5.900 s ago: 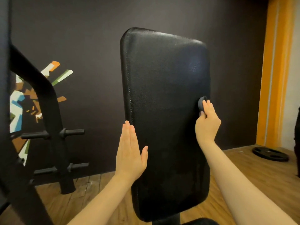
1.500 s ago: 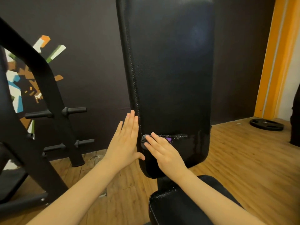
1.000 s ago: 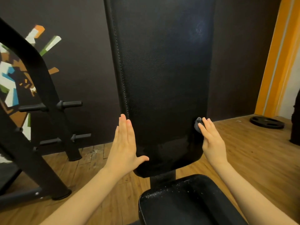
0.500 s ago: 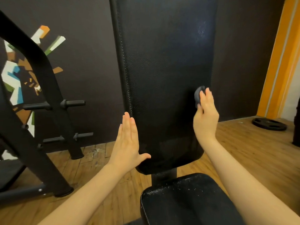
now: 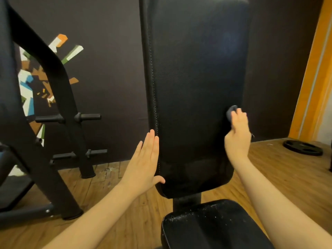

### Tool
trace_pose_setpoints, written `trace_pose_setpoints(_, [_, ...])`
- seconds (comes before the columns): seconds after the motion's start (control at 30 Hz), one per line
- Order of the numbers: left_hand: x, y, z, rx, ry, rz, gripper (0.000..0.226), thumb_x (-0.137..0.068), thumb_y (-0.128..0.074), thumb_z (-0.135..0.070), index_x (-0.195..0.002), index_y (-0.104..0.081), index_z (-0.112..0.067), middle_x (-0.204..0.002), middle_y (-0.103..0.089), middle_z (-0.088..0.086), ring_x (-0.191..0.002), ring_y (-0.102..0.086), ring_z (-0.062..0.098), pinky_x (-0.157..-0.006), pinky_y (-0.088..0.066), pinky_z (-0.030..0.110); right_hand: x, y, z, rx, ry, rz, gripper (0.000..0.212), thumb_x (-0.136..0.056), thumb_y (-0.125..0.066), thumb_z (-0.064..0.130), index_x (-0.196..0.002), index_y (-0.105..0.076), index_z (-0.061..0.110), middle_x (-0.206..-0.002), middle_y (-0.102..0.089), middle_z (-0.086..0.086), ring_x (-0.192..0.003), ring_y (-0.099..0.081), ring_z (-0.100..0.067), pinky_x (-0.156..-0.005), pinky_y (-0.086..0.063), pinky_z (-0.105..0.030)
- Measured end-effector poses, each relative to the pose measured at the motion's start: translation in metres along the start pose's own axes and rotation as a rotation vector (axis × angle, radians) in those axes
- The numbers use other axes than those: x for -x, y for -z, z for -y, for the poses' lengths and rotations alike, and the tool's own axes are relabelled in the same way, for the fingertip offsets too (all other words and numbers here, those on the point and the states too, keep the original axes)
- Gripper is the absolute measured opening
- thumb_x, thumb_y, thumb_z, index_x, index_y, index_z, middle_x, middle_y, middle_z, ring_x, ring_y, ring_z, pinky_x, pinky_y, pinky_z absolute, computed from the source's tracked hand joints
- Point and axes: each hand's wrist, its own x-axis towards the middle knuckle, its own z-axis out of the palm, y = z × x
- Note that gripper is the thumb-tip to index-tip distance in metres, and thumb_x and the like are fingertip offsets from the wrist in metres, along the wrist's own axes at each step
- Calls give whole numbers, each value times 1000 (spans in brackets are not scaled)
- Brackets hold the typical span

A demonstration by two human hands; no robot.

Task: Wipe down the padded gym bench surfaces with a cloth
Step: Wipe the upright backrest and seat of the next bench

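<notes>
Head view, the only one: backrest pad (image 5: 195, 90) stands upright and fills the middle of the picture, with the seat pad (image 5: 215, 225) below it at six o'clock, its front edge speckled with pale droplets or dust. At three o'clock of the backrest, the right hand (image 5: 237, 137) presses a small dark cloth (image 5: 230, 112) against the pad's right edge; its fingers lie close together and bent over the wad, and only a bit of cloth peeks out above the fingertips. At eight o'clock of the backrest, the left hand (image 5: 145, 162) lies flat against the stitched left side of the pad, fingers straight and pressed together, thumb hooked round towards the front. The step in hand looks like wiping the right margin of the backrest. To do it well, keep the left palm braced so the pad does not rock, and keep firm, even pressure through the cloth, not just the fingertips. The cloth is small against so wide a pad, so strokes should overlap and wrap onto the rounded edge and seam. The bottom lip of the backrest and the speckled seat seem still to need attention. A weight rack (image 5: 53, 108) stands at nine o'clock and a weight plate (image 5: 302, 147) lies on the wooden floor (image 5: 280, 177) at three o'clock, both well apart from the work.
</notes>
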Motion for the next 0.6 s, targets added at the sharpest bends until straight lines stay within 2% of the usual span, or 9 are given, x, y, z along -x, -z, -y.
trace_pose_setpoints(0.03, [0, 0, 0, 0, -8, 5, 127, -75, -61, -66, -128, 38, -6, -129, 53, 11, -130, 35, 25, -107, 18, 35, -1, 3, 0, -17, -108, -23, 54, -90, -38, -13, -141, -36, 6, -152, -28, -6, -142, -15, -17, -115, -12, -26])
trace_pose_setpoints(0.1, [0, -2, 1, -3, -25, 2, 129, -74, -62, -66, -128, 36, -4, -134, 47, 14, -130, 35, 26, -110, 15, 35, 7, -1, 11, -24, -127, -26, 52, -93, -38, -9, -143, -31, 5, -152, -26, -6, -143, -16, -17, -113, -11, -23])
trace_pose_setpoints(0.2, [-2, -5, 4, 19, -64, 1, 132, -71, -65, -65, -125, 41, -7, -132, 51, 10, -130, 37, 24, -112, 15, 34, 51, -24, 29, -11, 178, 71, 57, -84, -48, -18, -138, -36, -2, -147, -32, -15, -138, -23, -25, -115, -15, -28])
trace_pose_setpoints(0.3, [-3, -6, 10, 74, -88, -5, 133, -69, -68, -65, -126, 40, -11, -130, 53, 5, -128, 40, 20, -109, 17, 32, 85, -31, 36, 124, 488, 241, 71, -69, -63, -21, -133, -40, 1, -140, -42, -14, -133, -30, -24, -114, -3, -19])
trace_pose_setpoints(0.37, [-1, -8, 10, 32, -109, -62, 140, -57, -75, -65, -140, 21, -5, -145, 33, 16, -138, 19, 27, -112, 0, 39, 80, -26, 49, 124, 557, 227, 66, -71, -62, -16, -131, -42, 4, -139, -43, -11, -133, -28, -20, -114, -4, -17])
trace_pose_setpoints(0.43, [1, -13, 9, 46, -81, -82, 144, -44, -79, -66, -143, 0, 2, -150, -1, 26, -138, -14, 37, -106, -21, 46, 73, -29, 67, 85, 629, 184, 51, -80, -51, -6, -129, -48, 4, -138, -46, -12, -134, -28, -20, -113, -18, -29])
trace_pose_setpoints(0.47, [2, -17, 10, 62, -74, -85, 145, -42, -80, -65, -142, -1, 2, -149, -7, 26, -136, -20, 37, -105, -24, 46, 73, -35, 75, 73, 661, 196, 47, -82, -48, -2, -128, -50, 4, -137, -48, -13, -134, -29, -21, -111, -21, -35])
trace_pose_setpoints(0.53, [3, -18, 11, 96, -73, -81, 143, -47, -82, -61, -143, 6, -2, -151, 0, 23, -139, -14, 35, -108, -19, 45, 85, -51, 79, 51, 716, 245, 45, -84, -48, 4, -129, -49, 3, -137, -48, -14, -134, -33, -25, -112, -22, -40])
trace_pose_setpoints(0.6, [2, -20, 13, 117, -94, -79, 137, -56, -81, -56, -143, 13, -6, -151, 15, 17, -142, -1, 29, -112, -9, 42, 105, -61, 62, 45, 785, 283, 45, -87, -45, 11, -131, -43, 5, -140, -43, -12, -135, -29, -24, -115, -18, -37])
